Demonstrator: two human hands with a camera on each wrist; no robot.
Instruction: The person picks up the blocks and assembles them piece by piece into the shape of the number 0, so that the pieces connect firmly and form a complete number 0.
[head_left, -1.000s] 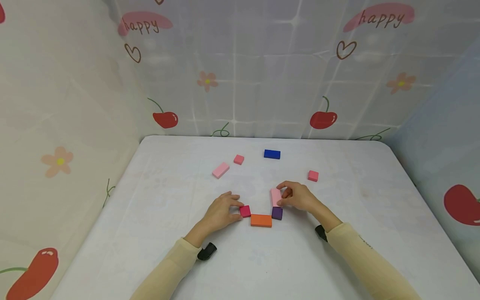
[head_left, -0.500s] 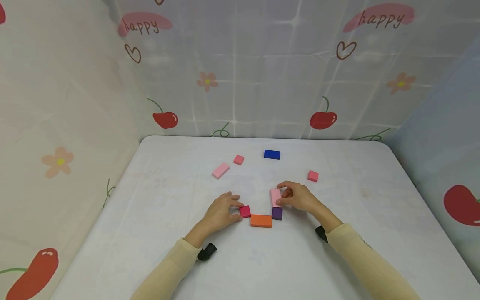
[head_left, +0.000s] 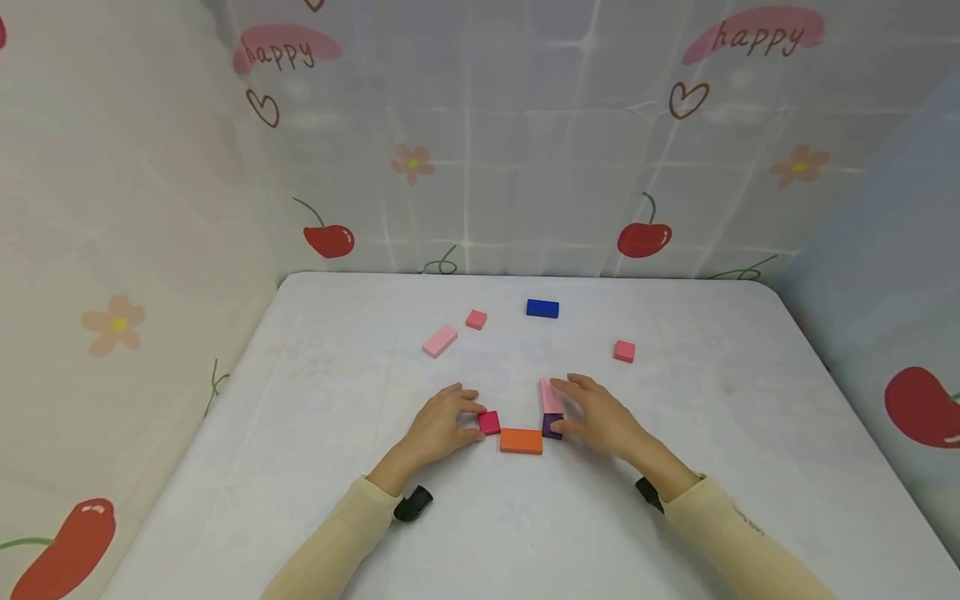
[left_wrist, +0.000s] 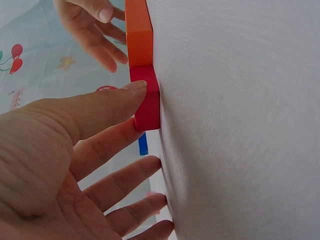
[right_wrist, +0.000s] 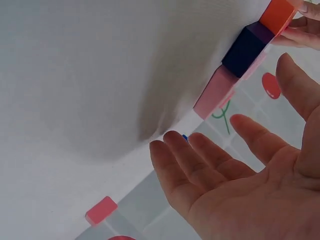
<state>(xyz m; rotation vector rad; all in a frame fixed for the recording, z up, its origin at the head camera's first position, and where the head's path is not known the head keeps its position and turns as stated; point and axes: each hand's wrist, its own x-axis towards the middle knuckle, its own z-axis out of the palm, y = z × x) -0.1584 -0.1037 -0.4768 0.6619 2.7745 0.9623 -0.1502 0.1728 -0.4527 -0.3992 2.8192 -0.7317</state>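
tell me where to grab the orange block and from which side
Probably pinch the orange block across its middle, by its two long sides, from above: it lies flat, and the red block and purple block crowd its ends.

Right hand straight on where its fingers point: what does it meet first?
The right hand would probably meet the long pink block near its fingertips, perhaps the purple block by its thumb; depth is unclear.

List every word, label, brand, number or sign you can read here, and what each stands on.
"happy": left pink patch on the backdrop.
"happy": right pink patch, same backdrop.
Right sleeve: small dark marking, too small to read.
Blocks: no lettering shows.
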